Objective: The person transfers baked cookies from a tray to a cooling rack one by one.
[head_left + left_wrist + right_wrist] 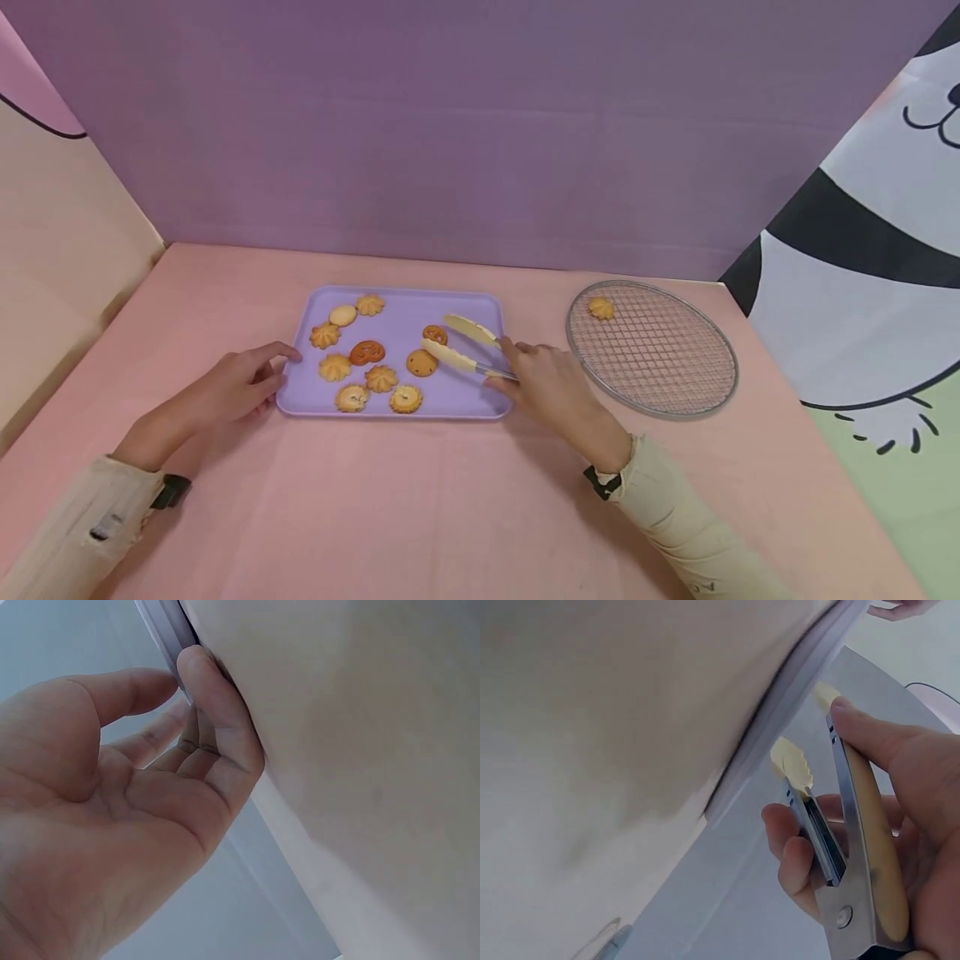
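My left hand (pixel 231 385) holds the left edge of a lilac tray (pixel 465 408). In the left wrist view its thumb and curled fingers (pixel 217 697) meet at the tray's rim. My right hand (pixel 555 387) grips metal tongs (pixel 859 847) with cream tips, spread apart over the tray's right part. One tip overlaps a round chip-dotted cookie (pixel 421 363); a small pretzel-shaped cookie (pixel 435 335) shows between the tips. Further left lie a larger pretzel-shaped cookie (pixel 367 352), a plain oval cookie (pixel 342 315) and several ridged cookies (pixel 381 379).
Right of the tray, a round wire rack (pixel 660 350) carries one ridged cookie (pixel 602 308) near its upper left. Both stand on a pink-covered table (pixel 420 508). A purple backdrop (pixel 450 150) rises behind, with a printed panel (pixel 862 250) on the right.
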Demonstrator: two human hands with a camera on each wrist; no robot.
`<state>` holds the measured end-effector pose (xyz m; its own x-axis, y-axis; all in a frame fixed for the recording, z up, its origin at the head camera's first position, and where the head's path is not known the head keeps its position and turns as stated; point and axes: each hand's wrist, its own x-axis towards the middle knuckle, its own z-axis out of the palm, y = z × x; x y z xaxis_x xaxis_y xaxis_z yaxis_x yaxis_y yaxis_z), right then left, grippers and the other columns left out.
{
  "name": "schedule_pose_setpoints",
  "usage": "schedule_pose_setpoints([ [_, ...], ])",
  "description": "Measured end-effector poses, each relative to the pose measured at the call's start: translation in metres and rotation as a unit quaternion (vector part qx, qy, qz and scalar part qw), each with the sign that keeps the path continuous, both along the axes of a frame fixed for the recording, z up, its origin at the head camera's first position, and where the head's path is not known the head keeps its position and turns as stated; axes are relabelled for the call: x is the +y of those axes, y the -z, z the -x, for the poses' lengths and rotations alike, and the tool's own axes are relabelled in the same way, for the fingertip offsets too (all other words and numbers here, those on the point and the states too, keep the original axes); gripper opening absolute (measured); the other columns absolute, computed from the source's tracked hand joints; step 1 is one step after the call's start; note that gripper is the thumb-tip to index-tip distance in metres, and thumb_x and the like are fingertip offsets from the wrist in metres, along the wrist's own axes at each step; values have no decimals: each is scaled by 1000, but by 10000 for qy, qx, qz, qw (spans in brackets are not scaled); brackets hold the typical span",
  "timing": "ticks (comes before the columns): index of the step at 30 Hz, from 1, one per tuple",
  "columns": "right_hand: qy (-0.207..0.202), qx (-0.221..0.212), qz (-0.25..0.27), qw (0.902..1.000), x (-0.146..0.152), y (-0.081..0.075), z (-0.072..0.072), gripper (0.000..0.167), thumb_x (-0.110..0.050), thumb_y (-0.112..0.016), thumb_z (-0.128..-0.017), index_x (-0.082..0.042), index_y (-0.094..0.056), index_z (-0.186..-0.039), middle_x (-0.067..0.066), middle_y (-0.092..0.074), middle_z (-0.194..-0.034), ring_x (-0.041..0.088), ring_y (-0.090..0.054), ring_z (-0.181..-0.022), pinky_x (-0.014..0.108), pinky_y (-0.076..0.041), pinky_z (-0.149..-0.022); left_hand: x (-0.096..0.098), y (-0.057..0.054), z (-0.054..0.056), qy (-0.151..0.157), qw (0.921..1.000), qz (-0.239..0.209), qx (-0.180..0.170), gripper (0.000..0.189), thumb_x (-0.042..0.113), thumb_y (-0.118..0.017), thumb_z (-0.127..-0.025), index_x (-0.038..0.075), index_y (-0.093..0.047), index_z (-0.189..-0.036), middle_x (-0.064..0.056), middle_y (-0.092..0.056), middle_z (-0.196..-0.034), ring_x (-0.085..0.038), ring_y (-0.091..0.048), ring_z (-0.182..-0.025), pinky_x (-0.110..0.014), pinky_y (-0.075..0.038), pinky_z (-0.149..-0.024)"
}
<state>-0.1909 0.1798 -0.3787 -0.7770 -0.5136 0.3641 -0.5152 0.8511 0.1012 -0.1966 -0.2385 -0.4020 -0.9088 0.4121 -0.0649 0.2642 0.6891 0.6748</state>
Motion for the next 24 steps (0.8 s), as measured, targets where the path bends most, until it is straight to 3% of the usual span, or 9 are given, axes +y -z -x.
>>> schedule_pose_setpoints([
  [10, 74, -129, -21, 9999, -1, 4, -1, 57, -46, -79, -81, -4, -68, -117, 7, -71, -82, 23, -64, -59, 37, -48, -47, 4, -3, -1, -35, 10000, 47, -29, 34, 2, -57, -97, 1, -54, -131, -2, -55, -70, -14, -53, -59, -25, -45, -50],
  [17, -116, -37, -11, 9999, -2, 2, -3, 42, -39, -79, -84, -6, -66, -104, 2, -62, -69, 21, -57, -54, 37, -44, -43, 2, -2, -1, -72, 9999, 103, -45, 35, 2, -57, -97, 2, -53, -132, -3, -54, -71, -15, -53, -59, -25, -46, -51],
  [24, -160, -12, -111, 9998, 0, -3, -2, 40, -40, -79, -84, -6, -66, -101, 2, -62, -69, 24, -60, -56, 38, -44, -44, 2, -2, -1, -101, 9999, 121, -23, 34, 3, -58, -97, 2, -54, -131, -2, -54, -70, -16, -53, -59, -25, -45, -51],
])
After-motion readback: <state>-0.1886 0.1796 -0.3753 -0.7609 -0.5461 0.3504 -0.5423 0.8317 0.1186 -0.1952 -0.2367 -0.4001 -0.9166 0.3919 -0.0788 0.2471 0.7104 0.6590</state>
